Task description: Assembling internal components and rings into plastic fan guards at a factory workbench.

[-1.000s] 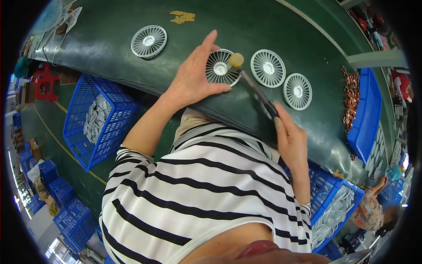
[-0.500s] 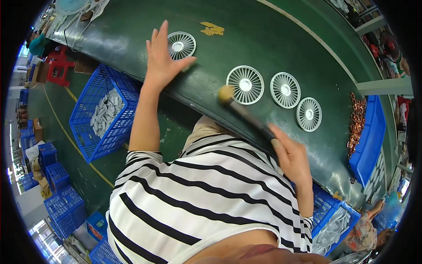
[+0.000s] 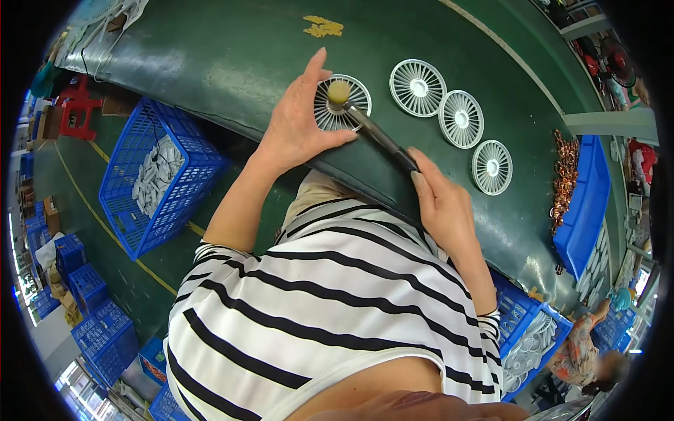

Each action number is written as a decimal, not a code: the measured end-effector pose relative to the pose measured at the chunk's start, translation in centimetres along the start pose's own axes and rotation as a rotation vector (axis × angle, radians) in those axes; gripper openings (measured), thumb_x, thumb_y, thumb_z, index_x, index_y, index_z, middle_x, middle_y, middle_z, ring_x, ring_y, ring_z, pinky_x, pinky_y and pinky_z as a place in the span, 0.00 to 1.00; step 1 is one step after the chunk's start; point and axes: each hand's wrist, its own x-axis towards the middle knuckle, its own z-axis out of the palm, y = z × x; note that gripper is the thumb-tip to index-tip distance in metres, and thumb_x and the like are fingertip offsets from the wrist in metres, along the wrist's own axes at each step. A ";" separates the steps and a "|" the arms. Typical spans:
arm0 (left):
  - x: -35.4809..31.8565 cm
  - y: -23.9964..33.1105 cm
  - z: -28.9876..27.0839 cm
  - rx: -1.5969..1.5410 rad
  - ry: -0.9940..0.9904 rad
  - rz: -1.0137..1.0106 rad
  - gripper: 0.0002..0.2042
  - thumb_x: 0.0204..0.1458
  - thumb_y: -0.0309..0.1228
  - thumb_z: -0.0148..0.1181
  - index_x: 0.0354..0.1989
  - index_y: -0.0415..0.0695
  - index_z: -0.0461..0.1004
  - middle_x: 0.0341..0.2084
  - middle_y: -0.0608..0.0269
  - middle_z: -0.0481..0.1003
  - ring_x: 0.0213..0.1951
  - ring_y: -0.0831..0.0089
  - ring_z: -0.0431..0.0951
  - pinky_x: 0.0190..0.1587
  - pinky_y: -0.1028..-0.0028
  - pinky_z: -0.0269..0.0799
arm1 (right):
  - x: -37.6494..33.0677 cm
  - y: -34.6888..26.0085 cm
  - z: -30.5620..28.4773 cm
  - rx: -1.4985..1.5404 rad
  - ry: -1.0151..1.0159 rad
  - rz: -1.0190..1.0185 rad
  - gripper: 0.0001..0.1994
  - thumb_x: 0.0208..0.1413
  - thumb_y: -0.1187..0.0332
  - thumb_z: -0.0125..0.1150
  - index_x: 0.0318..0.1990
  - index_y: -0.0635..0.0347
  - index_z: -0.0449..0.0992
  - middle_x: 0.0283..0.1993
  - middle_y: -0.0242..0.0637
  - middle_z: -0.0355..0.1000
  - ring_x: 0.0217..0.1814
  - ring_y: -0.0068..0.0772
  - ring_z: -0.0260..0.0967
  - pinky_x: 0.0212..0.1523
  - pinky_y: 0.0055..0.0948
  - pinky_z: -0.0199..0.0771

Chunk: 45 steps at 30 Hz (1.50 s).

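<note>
A white round spoked grille (image 3: 360, 92) lies near the front edge of the green table, in the curve of my left hand (image 3: 295, 123). My left thumb lies along its near rim and a finger is at its far side, so the hand grips it. My right hand (image 3: 447, 207) is closed around the dark handle of a mallet (image 3: 338, 92). Its yellowish head is over the grille's middle and hides the hub; whether they touch I cannot tell. Farther right lie a second grille (image 3: 418, 88), a third grille (image 3: 461, 119) and another grille (image 3: 492, 167) in a slanting row.
Left of the table stands a blue crate (image 3: 144, 224) with pale parts inside. A blue tray (image 3: 586, 210) is at the right, beside a heap of coppery pieces (image 3: 564, 182). Another blue crate (image 3: 562, 330) holds grey parts at lower right, near another person (image 3: 579, 347).
My left hand has closed on its grille and brought it right and nearer. The mallet head has swung left over it. The neighbouring grille has shifted away to the right, against the others.
</note>
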 end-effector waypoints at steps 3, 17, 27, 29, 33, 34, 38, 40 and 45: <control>-0.4 -0.3 0.1 0.004 -0.006 -0.017 0.56 0.30 0.34 0.76 0.70 0.48 0.43 0.51 0.50 0.69 0.54 0.53 0.69 0.56 0.61 0.66 | -0.8 0.9 -0.8 0.238 0.096 0.132 0.16 0.61 0.66 0.53 0.56 0.52 0.72 0.31 0.46 0.75 0.24 0.37 0.69 0.32 0.28 0.71; 4.4 2.8 4.9 0.344 -0.457 0.594 0.25 0.44 0.45 0.66 0.53 0.55 0.73 0.60 0.54 0.61 0.64 0.50 0.56 0.63 0.39 0.47 | -2.7 8.3 -2.3 -0.262 0.546 0.086 0.14 0.43 0.64 0.70 0.34 0.59 0.72 0.40 0.42 0.71 0.44 0.47 0.69 0.44 0.41 0.68; 30.3 -4.9 16.0 0.725 0.235 0.429 0.19 0.52 0.44 0.58 0.51 0.50 0.74 0.51 0.44 0.69 0.54 0.47 0.67 0.53 0.50 0.65 | 18.1 15.3 -8.7 -0.152 0.963 0.139 0.16 0.48 0.57 0.64 0.34 0.58 0.68 0.34 0.45 0.71 0.37 0.52 0.71 0.34 0.47 0.71; 30.2 -4.1 16.5 0.749 0.187 0.386 0.23 0.49 0.45 0.62 0.50 0.45 0.74 0.47 0.44 0.72 0.51 0.47 0.70 0.51 0.52 0.68 | 15.5 16.0 -7.9 -0.126 0.937 0.152 0.14 0.47 0.58 0.64 0.31 0.58 0.69 0.32 0.45 0.69 0.35 0.52 0.70 0.33 0.47 0.70; 31.1 -7.7 14.0 0.579 0.145 0.494 0.18 0.49 0.37 0.63 0.48 0.45 0.76 0.41 0.49 0.75 0.44 0.49 0.73 0.46 0.56 0.70 | 8.0 15.7 -6.5 -0.181 0.752 0.027 0.14 0.45 0.59 0.65 0.29 0.58 0.69 0.36 0.40 0.69 0.42 0.46 0.70 0.42 0.43 0.68; 31.6 -8.0 13.7 0.583 0.150 0.554 0.14 0.50 0.36 0.61 0.45 0.47 0.78 0.39 0.51 0.76 0.43 0.51 0.74 0.45 0.56 0.71 | 6.2 15.3 -6.0 -0.232 0.773 0.015 0.14 0.47 0.58 0.64 0.31 0.58 0.70 0.38 0.39 0.69 0.46 0.43 0.68 0.47 0.41 0.66; 34.1 -10.0 12.4 0.597 0.023 0.307 0.16 0.56 0.45 0.51 0.42 0.49 0.79 0.42 0.63 0.78 0.45 0.56 0.75 0.44 0.59 0.71 | 0.9 15.0 -5.3 -0.032 0.727 -0.043 0.18 0.50 0.54 0.61 0.39 0.59 0.73 0.41 0.43 0.73 0.47 0.46 0.70 0.47 0.43 0.69; 33.7 -9.3 13.3 0.596 -0.002 0.285 0.16 0.56 0.44 0.52 0.44 0.51 0.79 0.43 0.65 0.78 0.46 0.58 0.74 0.46 0.59 0.70 | -4.0 14.0 -6.6 0.110 0.655 0.054 0.21 0.51 0.54 0.61 0.46 0.59 0.72 0.45 0.45 0.73 0.50 0.49 0.70 0.48 0.44 0.70; 32.1 -6.8 12.6 0.425 0.092 0.536 0.13 0.54 0.33 0.56 0.44 0.41 0.77 0.46 0.57 0.75 0.49 0.56 0.73 0.52 0.60 0.67 | -21.7 15.4 -10.1 -0.194 1.026 0.497 0.21 0.51 0.62 0.62 0.51 0.59 0.71 0.51 0.45 0.72 0.54 0.47 0.69 0.55 0.40 0.69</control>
